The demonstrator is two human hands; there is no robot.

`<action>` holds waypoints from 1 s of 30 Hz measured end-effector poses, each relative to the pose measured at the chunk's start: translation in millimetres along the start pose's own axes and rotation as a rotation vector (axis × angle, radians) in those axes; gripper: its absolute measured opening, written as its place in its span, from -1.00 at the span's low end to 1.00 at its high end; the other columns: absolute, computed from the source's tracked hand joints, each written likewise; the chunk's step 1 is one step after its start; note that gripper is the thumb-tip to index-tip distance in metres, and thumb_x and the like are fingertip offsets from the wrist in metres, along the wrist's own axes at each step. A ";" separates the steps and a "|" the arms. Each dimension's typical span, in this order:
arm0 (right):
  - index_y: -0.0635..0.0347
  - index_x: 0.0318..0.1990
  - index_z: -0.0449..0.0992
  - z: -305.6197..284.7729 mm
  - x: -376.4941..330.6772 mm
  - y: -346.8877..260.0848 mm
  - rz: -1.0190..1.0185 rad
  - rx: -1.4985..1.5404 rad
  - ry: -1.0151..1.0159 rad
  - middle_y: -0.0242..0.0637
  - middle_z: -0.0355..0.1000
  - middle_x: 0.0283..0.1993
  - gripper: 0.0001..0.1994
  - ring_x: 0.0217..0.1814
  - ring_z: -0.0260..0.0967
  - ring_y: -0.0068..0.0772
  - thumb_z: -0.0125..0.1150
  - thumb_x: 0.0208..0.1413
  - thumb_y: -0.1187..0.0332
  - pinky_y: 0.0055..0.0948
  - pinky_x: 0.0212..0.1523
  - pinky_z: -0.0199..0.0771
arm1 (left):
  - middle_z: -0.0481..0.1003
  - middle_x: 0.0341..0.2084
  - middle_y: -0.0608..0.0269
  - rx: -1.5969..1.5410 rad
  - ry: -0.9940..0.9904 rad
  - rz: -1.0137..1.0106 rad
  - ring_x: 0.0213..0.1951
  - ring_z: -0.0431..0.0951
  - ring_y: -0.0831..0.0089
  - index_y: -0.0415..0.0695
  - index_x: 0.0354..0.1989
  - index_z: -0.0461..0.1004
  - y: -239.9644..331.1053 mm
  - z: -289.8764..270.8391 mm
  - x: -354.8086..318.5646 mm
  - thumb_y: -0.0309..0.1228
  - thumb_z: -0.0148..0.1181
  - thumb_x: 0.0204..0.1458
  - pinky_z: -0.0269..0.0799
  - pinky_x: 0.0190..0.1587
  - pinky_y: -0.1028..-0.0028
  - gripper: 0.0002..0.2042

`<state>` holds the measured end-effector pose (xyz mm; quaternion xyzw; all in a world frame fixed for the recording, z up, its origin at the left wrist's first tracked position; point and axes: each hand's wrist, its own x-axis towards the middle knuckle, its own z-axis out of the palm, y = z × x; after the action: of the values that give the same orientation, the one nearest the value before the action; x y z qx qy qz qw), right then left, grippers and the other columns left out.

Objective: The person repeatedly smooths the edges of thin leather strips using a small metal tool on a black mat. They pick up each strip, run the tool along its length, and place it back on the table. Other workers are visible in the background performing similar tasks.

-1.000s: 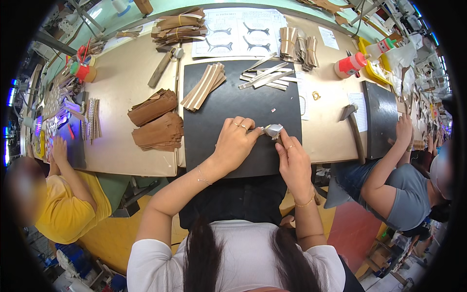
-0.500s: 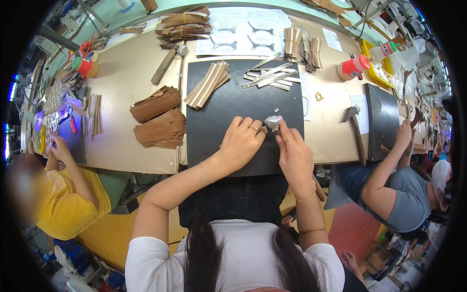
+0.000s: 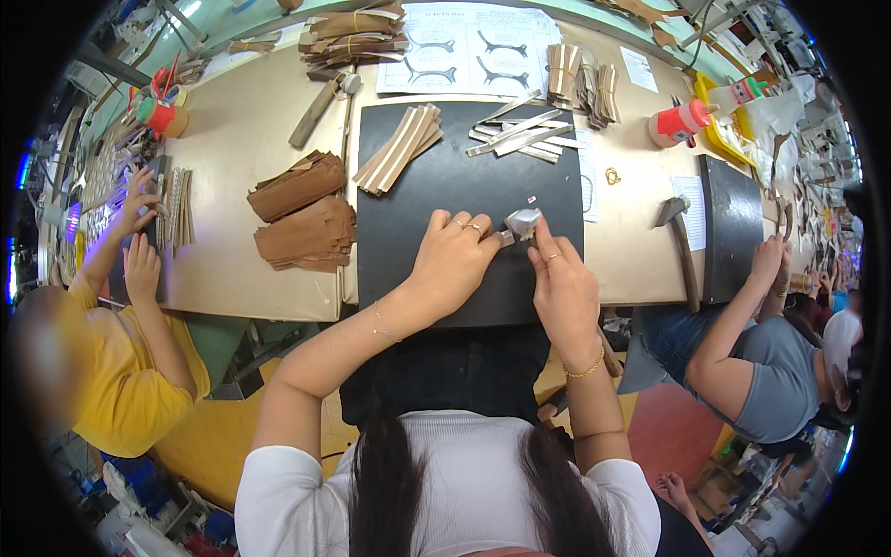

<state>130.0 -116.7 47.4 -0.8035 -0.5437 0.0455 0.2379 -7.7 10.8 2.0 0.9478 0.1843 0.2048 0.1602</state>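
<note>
My left hand [image 3: 449, 264] rests on the black board [image 3: 399, 297], its fingers closed on a short silver strip [image 3: 507, 239] whose tip shows past the fingertips; the rest lies hidden under the hand. Close to that tip is the metal head of a hammer [image 3: 523, 222]. My right hand [image 3: 566, 292] is closed round the hammer, the index finger stretched along to its head; the handle is mostly covered. Farther up the board lie a fanned stack of tan-and-white strips [image 3: 399, 148] and a loose pile of silver strips [image 3: 524, 135].
Brown leather pieces [image 3: 302, 218] lie left of the board. One hammer [image 3: 325, 104] lies at the back left, another hammer [image 3: 682, 241] at the right. Bundled strips [image 3: 561, 72], a red-capped bottle [image 3: 679, 123] and a printed sheet [image 3: 464, 51] sit behind. Co-workers sit on both sides.
My left hand has turned slightly, baring more of the silver strip's tip. The hammer head stays close beside it. The co-worker at the left has raised a hand.
</note>
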 end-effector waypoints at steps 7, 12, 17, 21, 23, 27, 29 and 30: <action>0.08 0.35 0.43 -0.1 -3.1 -6.2 0.038 -0.072 -0.118 -0.24 0.48 -0.24 -0.54 -0.37 0.52 -0.08 0.18 0.30 0.39 -0.21 -0.34 0.54 | 0.49 -0.35 0.35 -0.091 0.027 -0.031 -0.23 0.48 0.38 -0.09 -0.21 0.66 -4.3 -5.1 -2.9 -0.45 0.24 0.07 0.24 -0.09 0.32 -0.86; 0.06 0.36 0.42 -1.6 -0.8 -5.8 0.015 -0.036 -0.087 -0.23 0.46 -0.27 -0.53 -0.39 0.51 -0.08 0.19 0.30 0.38 -0.21 -0.34 0.54 | 0.50 -0.34 0.36 -0.079 -0.010 0.005 -0.24 0.48 0.39 -0.09 -0.21 0.67 -8.7 -9.5 -6.9 -0.44 0.25 0.08 0.24 -0.09 0.31 -0.86; 0.05 0.38 0.41 3.0 -4.4 -11.6 0.007 -0.020 -0.058 -0.23 0.45 -0.29 -0.51 -0.39 0.51 -0.09 0.19 0.30 0.39 -0.22 -0.35 0.54 | 0.49 -0.35 0.40 0.156 0.010 0.098 -0.25 0.48 0.40 -0.05 -0.19 0.67 -4.2 -8.1 -10.1 -0.44 0.33 0.05 0.23 -0.09 0.31 -0.85; 0.05 0.38 0.40 1.6 -7.2 -11.9 0.046 -0.068 -0.143 -0.23 0.46 -0.27 -0.51 -0.38 0.51 -0.09 0.20 0.29 0.40 -0.22 -0.35 0.54 | 0.49 -0.35 0.39 -0.098 0.017 -0.023 -0.26 0.48 0.41 -0.06 -0.21 0.66 -11.5 -12.5 -12.2 -0.44 0.28 0.09 0.23 -0.09 0.31 -0.88; 0.05 0.38 0.40 0.1 -5.8 -10.3 0.003 -0.049 -0.110 -0.23 0.46 -0.27 -0.50 -0.38 0.51 -0.10 0.20 0.29 0.40 -0.22 -0.36 0.54 | 0.49 -0.34 0.39 -0.137 -0.016 -0.023 -0.26 0.48 0.41 -0.06 -0.21 0.66 -14.2 -14.4 -13.5 -0.43 0.26 0.10 0.23 -0.08 0.30 -0.88; 0.05 0.38 0.40 1.4 -4.0 -12.0 -0.046 0.072 0.039 -0.24 0.46 -0.27 -0.50 -0.39 0.51 -0.10 0.21 0.29 0.39 -0.21 -0.37 0.54 | 0.49 -0.35 0.39 0.130 -0.018 0.087 -0.26 0.48 0.42 -0.04 -0.18 0.67 -7.9 -11.7 -16.1 -0.43 0.28 0.09 0.21 -0.07 0.25 -0.85; 0.05 0.39 0.39 1.2 -6.3 -15.5 -0.027 -0.003 -0.053 -0.24 0.46 -0.27 -0.50 -0.38 0.51 -0.10 0.21 0.29 0.39 -0.21 -0.37 0.54 | 0.49 -0.36 0.40 0.220 -0.009 0.127 -0.27 0.48 0.43 -0.03 -0.18 0.67 -5.6 -11.8 -17.8 -0.43 0.28 0.08 0.19 -0.07 0.22 -0.85; 0.05 0.39 0.39 0.8 -7.6 -17.0 -0.028 -0.043 -0.086 -0.24 0.47 -0.27 -0.49 -0.38 0.52 -0.10 0.21 0.28 0.39 -0.21 -0.37 0.54 | 0.49 -0.36 0.41 0.157 0.008 0.077 -0.26 0.48 0.44 -0.03 -0.19 0.67 -5.5 -12.3 -18.7 -0.43 0.28 0.08 0.18 -0.07 0.21 -0.85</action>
<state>112.1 -118.2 52.7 -0.7981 -0.5655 0.0651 0.1977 -30.7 10.7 4.4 0.9631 0.1637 0.1995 0.0768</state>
